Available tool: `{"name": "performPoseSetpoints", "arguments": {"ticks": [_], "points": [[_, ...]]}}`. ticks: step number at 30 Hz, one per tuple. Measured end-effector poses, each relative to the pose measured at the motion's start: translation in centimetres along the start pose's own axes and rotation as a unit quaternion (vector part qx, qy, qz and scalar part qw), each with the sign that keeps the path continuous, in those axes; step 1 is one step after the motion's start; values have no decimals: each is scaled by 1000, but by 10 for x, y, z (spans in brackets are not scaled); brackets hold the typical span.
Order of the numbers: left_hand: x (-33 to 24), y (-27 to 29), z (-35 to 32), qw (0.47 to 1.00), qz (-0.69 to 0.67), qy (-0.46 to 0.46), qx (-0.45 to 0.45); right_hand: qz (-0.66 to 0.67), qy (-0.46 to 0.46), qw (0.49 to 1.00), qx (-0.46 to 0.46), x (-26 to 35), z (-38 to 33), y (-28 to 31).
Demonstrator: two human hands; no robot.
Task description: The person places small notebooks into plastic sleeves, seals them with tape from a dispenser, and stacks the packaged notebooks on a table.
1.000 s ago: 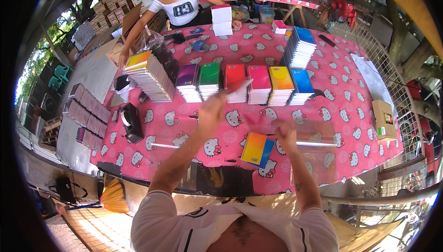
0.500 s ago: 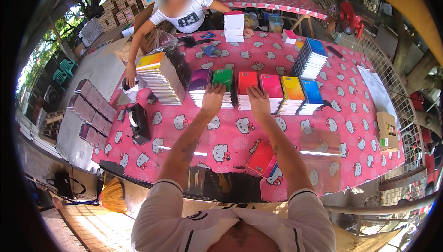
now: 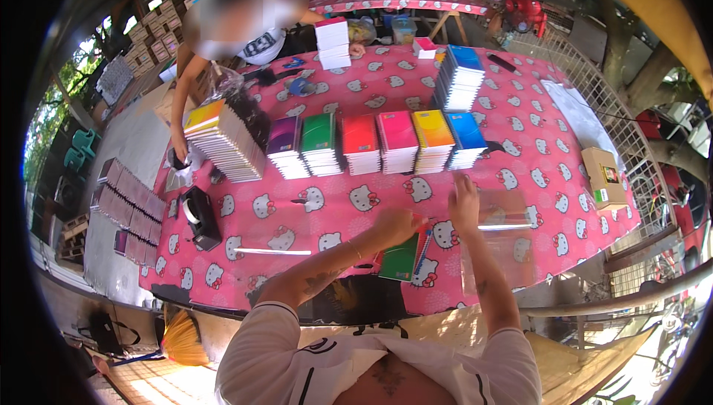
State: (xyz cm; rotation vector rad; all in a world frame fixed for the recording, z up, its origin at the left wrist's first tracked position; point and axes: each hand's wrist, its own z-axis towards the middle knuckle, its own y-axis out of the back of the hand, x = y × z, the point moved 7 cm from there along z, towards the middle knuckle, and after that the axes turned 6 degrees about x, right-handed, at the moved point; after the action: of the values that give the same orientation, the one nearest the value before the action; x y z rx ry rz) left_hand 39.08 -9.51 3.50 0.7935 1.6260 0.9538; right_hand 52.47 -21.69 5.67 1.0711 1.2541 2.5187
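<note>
My left hand (image 3: 399, 228) is closed at the near middle of the table, gripping a red notebook (image 3: 420, 220) of which only a thin edge shows. Under it lie a green notebook (image 3: 399, 259) and, beside that, a blue-edged one (image 3: 423, 255), loosely fanned. My right hand (image 3: 464, 201) hovers further right, fingers stretched out and holding nothing, just in front of the blue stack (image 3: 467, 134). That stack ends a row of spiral notebook piles: purple (image 3: 284, 138), green (image 3: 318, 138), red (image 3: 361, 138), pink (image 3: 398, 134) and yellow (image 3: 434, 132).
A tall yellow-topped stack (image 3: 223, 138) stands left, a tall blue-topped one (image 3: 461, 78) behind right. A black tape dispenser (image 3: 200, 218) sits front left. Across the table a co-worker (image 3: 260, 41) reaches around a pink-topped stack (image 3: 333, 43). A cardboard box (image 3: 603, 178) stands right.
Both hands have left the row of stacks. My left hand came back to the loose notebooks and took the red one, uncovering the green; my right moved right and nearer. The view has shifted.
</note>
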Motion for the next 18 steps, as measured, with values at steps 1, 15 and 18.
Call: {"name": "performPoseSetpoints", "arguments": {"ticks": [1,15,18], "points": [[0,21,15,995,-27,-15,-95,-110,17,993,-33,-10,26,10],[-15,58,148,948,182,-145,-215,-155,-13,987,-23,-92,101,35],[21,70,131,897,214,42,-386,-238,28,971,16,-53,102,15]]}}
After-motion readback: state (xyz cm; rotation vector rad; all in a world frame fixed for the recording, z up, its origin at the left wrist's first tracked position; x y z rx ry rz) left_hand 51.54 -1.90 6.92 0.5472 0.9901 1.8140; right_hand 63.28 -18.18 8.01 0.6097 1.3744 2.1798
